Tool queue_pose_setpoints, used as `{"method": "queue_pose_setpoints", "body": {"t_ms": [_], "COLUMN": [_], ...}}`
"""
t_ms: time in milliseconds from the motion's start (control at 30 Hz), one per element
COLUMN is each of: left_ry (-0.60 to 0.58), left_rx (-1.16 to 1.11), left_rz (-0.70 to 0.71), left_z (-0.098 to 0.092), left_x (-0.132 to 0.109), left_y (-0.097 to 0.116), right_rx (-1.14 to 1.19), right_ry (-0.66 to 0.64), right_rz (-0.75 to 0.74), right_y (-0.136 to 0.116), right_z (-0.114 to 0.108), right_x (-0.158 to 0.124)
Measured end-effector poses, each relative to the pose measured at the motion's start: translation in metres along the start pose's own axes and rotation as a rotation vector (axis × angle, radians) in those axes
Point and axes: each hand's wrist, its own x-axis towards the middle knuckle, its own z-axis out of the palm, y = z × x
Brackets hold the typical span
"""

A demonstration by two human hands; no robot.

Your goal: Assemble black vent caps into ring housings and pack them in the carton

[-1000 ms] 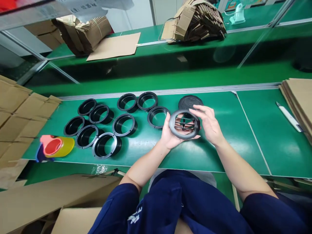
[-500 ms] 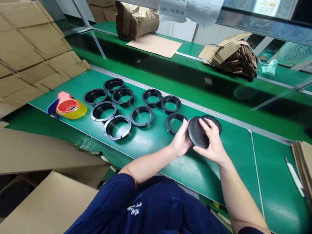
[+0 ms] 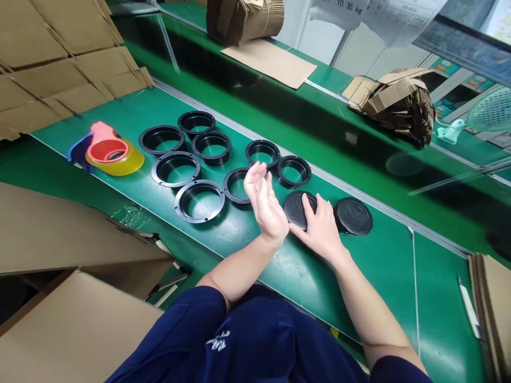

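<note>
My right hand lies on top of a round black cap, its fingers spread and the thumb near the rim. Beside it to the right is a second round black cap with raised markings. My left hand is lifted just left of the first cap, holding nothing, its fingers stretched out. It partly covers a black flanged ring. More black rings stand to the left and behind, among them a ring near the front edge and a ring behind my right hand.
The green bench carries a red, yellow and blue tape dispenser at left and a white cutter at right, near stacked cardboard. An open carton stands at lower left. A green fan sits on the back shelf.
The black cap I held between both hands is now down on the bench under my right hand. My left hand has let go and moved left. The view has shifted slightly.
</note>
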Motion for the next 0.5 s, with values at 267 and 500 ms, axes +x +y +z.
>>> {"method": "queue_pose_setpoints", "body": {"t_ms": [267,500], "left_ry": [0.044,-0.158], "left_rx": [0.057,0.176], "left_rz": [0.107,0.066], "left_z": [-0.003,-0.002], "left_x": [0.004,0.012], "left_y": [0.006,-0.016], "right_rx": [0.100,0.263], "right_ry": [0.049,0.255], "right_rz": [-0.007,0.114], "right_y": [-0.008,-0.012], "right_z": [-0.021,0.005], "right_x": [0.016,-0.020]}}
